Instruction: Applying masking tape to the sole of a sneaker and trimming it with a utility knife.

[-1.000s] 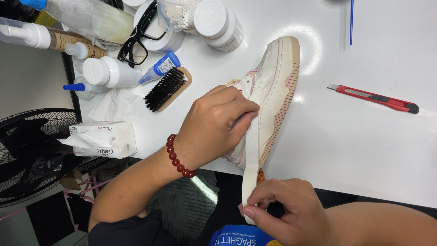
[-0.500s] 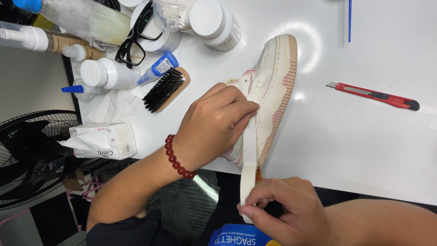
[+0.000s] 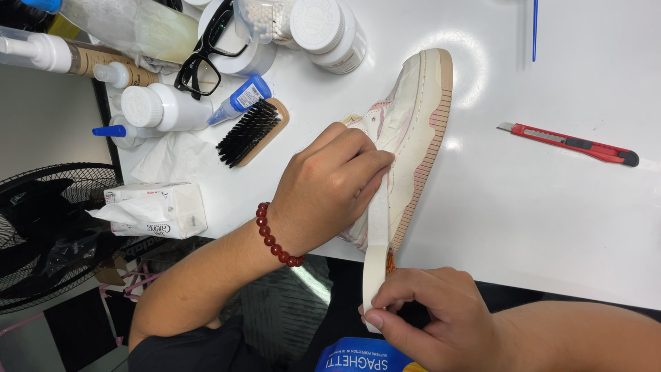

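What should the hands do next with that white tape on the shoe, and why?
Probably press the strip down a bit further along. The left hand pins the white tape against the sneaker lying on its side on the white table, while the right hand pinches the loose end off the table edge, so that stretch is not stuck yet.

Left hand [image 3: 330, 189] covering much of the shoe [image 3: 413, 131] under its fingers. Tape [image 3: 375, 262] end disappearing beneath right hand [image 3: 434, 317] fingertips. Fan [image 3: 41, 227] running off the picture's edge, far from fingers.
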